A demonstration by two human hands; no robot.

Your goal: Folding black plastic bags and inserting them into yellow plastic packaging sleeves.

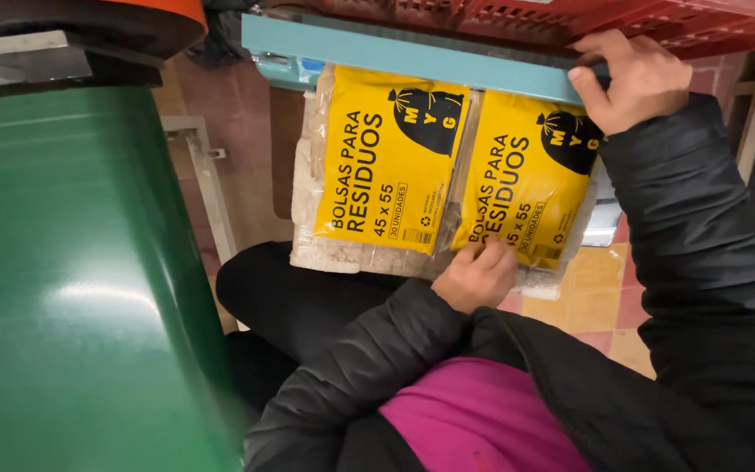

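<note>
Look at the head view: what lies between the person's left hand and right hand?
The right-hand yellow packet spans that stretch in the head view: left hand grips its bottom edge, right hand presses the blue bar above it.

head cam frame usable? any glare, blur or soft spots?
Head view: broad glare patch on the green surface at left; it and the pink garment at the bottom edge look soft. The two yellow packets under the blue sealer bar are sharp, with mild sheen on the film. Left hand and right hand evenly lit, no motion blur.
</note>
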